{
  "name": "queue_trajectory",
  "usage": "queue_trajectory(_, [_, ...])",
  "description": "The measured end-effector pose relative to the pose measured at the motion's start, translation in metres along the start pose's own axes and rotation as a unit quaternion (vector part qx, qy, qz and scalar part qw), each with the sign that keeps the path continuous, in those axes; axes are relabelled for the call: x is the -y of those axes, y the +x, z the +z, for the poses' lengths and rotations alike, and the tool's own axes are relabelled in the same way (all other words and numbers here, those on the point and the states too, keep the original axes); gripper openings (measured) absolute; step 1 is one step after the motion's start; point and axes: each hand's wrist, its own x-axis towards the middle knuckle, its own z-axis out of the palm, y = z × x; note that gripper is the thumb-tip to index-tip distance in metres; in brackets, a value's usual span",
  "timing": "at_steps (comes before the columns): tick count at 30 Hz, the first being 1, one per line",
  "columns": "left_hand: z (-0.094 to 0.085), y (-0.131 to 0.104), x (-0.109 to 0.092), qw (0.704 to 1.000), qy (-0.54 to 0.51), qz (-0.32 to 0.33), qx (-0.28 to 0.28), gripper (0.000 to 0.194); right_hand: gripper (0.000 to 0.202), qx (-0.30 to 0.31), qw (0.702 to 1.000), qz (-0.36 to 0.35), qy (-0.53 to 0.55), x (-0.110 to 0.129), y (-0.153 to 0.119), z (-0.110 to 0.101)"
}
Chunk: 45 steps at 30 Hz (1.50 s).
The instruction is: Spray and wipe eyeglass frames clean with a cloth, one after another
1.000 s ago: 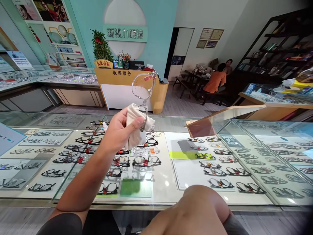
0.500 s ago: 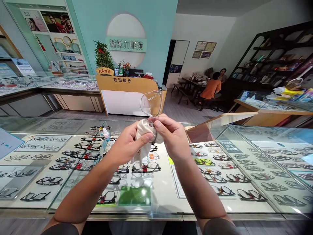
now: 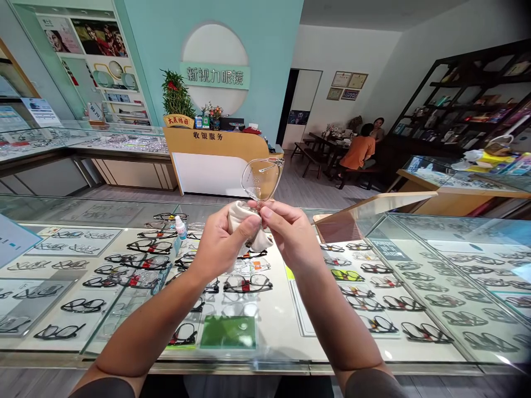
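A pair of clear-lensed glasses (image 3: 261,179) is held up on end above the counter, one lens standing free over my fingers. My left hand (image 3: 222,237) is closed on a cream cleaning cloth (image 3: 239,214), which wraps the lower lens, its thumb pressing on the front. With thumb and fingertips, my right hand (image 3: 290,229) pinches the glasses near the bridge. The lower lens is mostly hidden by cloth and fingers. Behind my left hand, a small white spray bottle (image 3: 181,228) stands on the counter.
The glass display counter (image 3: 282,354) holds rows of spectacle frames (image 3: 249,283) and a green card (image 3: 228,331). A wooden-edged panel (image 3: 373,207) juts up at right. Beyond are a cash desk (image 3: 224,145) and a seated person in orange (image 3: 359,152).
The glasses have turned and tipped slightly to the right. My left hand has closed further round the cloth, whose hanging end has been gathered up. The right hand keeps its pinch.
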Motion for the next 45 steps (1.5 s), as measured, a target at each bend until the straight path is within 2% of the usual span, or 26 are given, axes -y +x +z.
queue_trajectory(3, [-0.002, 0.002, 0.001, 1.000, 0.006, 0.017, -0.009, 0.045, 0.026, 0.008, 0.999, 0.013, 0.048, 0.003, 0.001, 0.003])
queue_trajectory(8, [-0.019, 0.007, -0.003, 0.998, 0.054, 0.008, 0.027, 0.054, 0.026, -0.015, 0.994, 0.027, 0.106, 0.005, 0.004, 0.008])
queue_trajectory(12, [-0.034, 0.008, -0.015, 0.994, 0.083, 0.011, 0.073, 0.047, 0.023, -0.023, 0.992, 0.027, 0.118, 0.005, 0.007, 0.006])
queue_trajectory(16, [-0.042, 0.005, -0.025, 0.989, 0.107, -0.004, 0.103, 0.040, 0.023, -0.027, 0.990, 0.023, 0.136, 0.005, 0.009, 0.003])
queue_trajectory(21, [-0.037, 0.003, -0.024, 0.993, 0.080, -0.023, 0.082, 0.041, 0.024, -0.022, 0.990, 0.017, 0.138, 0.005, 0.008, 0.001])
queue_trajectory(30, [-0.025, 0.006, -0.014, 0.998, 0.063, 0.031, -0.001, 0.044, 0.012, -0.017, 0.990, 0.013, 0.136, 0.006, 0.008, 0.002])
queue_trajectory(33, [-0.021, 0.006, -0.011, 0.998, 0.047, 0.038, -0.019, 0.045, 0.017, -0.019, 0.992, 0.009, 0.128, 0.005, 0.008, 0.002])
queue_trajectory(37, [-0.015, 0.007, -0.007, 0.998, 0.046, 0.033, -0.039, 0.053, 0.036, -0.020, 0.996, -0.008, 0.081, 0.002, 0.008, 0.001])
queue_trajectory(39, [-0.013, 0.009, -0.003, 0.998, 0.040, 0.025, -0.030, 0.054, 0.040, -0.012, 0.998, -0.022, 0.058, 0.000, 0.008, 0.000])
queue_trajectory(45, [-0.017, 0.014, 0.001, 0.999, 0.008, 0.013, 0.046, 0.050, 0.035, -0.021, 0.998, -0.052, 0.016, -0.006, 0.010, -0.005])
